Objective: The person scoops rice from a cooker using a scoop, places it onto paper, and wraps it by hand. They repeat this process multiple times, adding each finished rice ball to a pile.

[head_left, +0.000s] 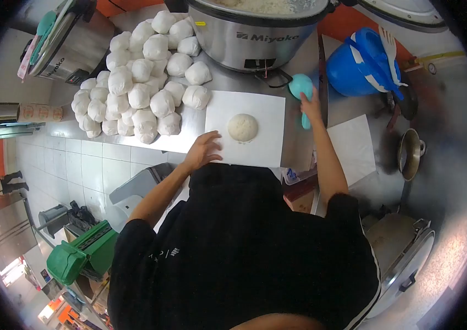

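Your left hand (206, 149) is at the near left corner of the white sheet (221, 107), empty, its fingers loosely spread; you cannot tell whether the fingertips press on the paper. The sheet lies flat on the bench (298, 151) directly in front of you. The domed portion of rice (242, 127) sits near the middle of the sheet, rounded side up, with a few loose grains at its near edge. Your right hand (311, 107) grips the teal scoop (300, 86) to the right of the sheet, bowl end pointing away from you. A second sheet (350, 151) lies to the right, beyond your right forearm. To the left of the rice, the white wrapped bundles (141, 71) stand piled together on the bench. Behind the sheet stands the large Miyako cooker (255, 47), uncovered, with rice (266, 6) visible inside. The blue bucket (343, 71) stands to the cooker's right.
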{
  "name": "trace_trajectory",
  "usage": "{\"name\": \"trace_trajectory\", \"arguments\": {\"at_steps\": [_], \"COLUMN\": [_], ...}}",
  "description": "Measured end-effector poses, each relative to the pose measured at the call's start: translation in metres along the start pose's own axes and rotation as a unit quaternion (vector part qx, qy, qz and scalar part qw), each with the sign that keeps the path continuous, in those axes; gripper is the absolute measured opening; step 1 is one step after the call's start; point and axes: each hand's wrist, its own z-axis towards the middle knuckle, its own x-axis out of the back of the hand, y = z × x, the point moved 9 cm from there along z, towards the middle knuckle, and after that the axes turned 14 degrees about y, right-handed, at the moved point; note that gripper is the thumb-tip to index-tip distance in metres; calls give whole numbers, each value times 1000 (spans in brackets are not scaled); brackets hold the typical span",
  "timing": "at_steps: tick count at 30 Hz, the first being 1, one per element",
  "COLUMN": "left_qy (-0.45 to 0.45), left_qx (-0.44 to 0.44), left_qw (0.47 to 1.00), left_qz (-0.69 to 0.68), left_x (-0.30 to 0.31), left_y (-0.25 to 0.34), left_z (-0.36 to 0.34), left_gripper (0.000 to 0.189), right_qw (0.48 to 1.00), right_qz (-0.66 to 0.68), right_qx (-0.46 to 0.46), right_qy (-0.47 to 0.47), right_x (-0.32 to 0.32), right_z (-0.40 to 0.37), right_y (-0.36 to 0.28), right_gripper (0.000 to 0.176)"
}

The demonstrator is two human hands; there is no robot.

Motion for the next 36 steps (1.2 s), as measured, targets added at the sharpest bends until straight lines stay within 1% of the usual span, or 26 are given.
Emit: {"name": "trace_trajectory", "arguments": {"at_steps": [1, 2, 3, 4, 6, 8, 9, 10, 12, 15, 18, 21, 24, 26, 29, 30, 31, 32, 33, 35, 36], "left_qy": [20, 21, 22, 6, -24, -26, -28, -20, -2, 3, -34, -47, -13, 47, 71, 72, 73, 115, 127, 152, 176], "left_qx": [83, 97, 112, 53, -69, -82, -86, -77, -64, -71, -23, 46, 107, -48, -117, -116, -115, -105, -83, -36, -21], "left_qw": [989, 985, 981, 996, 993, 988, 985, 988, 993, 993, 995, 997, 994, 993, 978, 978, 977, 976, 978, 981, 981], "left_qz": [-123, -139, -154, -66, 91, 128, 146, 129, 95, 96, 93, 42, 4, 99, 155, 160, 164, 154, 142, 116, 80], "left_x": [-7, -8, -8, -4, 6, 9, 8, 7, 5, 7, 7, 12, 19, 27, 26, 23, 18, 20, 23, 31, 35], "left_y": [-24, -28, -32, -19, 22, 34, 36, 30, 11, 17, 16, 11, 12, 48, 63, 35, 17, 14, 15, 16, 14], "left_z": [-7, -11, -15, -8, 3, 10, 8, 4, -2, 3, 11, 22, 27, 19, -5, -18, -29, -35, -39, -45, -42], "left_gripper": [30, 26, 22, 20, 18, 16, 15, 14, 12, 8, 9, 17, 24, 26, 33, 35, 39, 46, 41, 30, 24], "right_qw": [1000, 992, 972, 956, 907, 931, 913, 889, 894, 893, 894, 901, 951, 964, 966, 963, 956, 948, 938, 947, 950], "right_qz": [-13, -52, -91, -147, -258, -204, -219, -233, -158, -150, -135, -112, -32, 30, 103, 122, 122, 121, 120, 117, 115], "right_qx": [2, 98, 192, 215, 264, 301, 341, 378, 373, 399, 412, 408, 300, 253, 203, 190, 219, 248, 277, 241, 225], "right_qy": [10, 56, 100, 136, 203, 34, -40, -114, -188, -144, -111, -100, -64, -80, -126, -146, -153, -160, -168, -178, -184], "right_x": [-10, -18, -21, -12, 13, -13, -27, -39, -42, -33, -19, -17, -11, -10, -12, -13, -11, -8, -5, -2, -4], "right_z": [11, 21, 17, 3, -57, -115, -153, -190, -232, -245, -250, -243, -206, -193, -189, -190, -197, -204, -212, -220, -220], "right_y": [5, 2, -7, -23, -85, -74, -64, -50, -28, -29, -43, -29, -18, -20, -10, -5, -4, -5, -7, 0, 0], "right_gripper": [65, 67, 69, 70, 72, 70, 65, 61, 51, 49, 44, 29, 17, 13, 11, 11, 11, 11, 11, 10, 9]}}
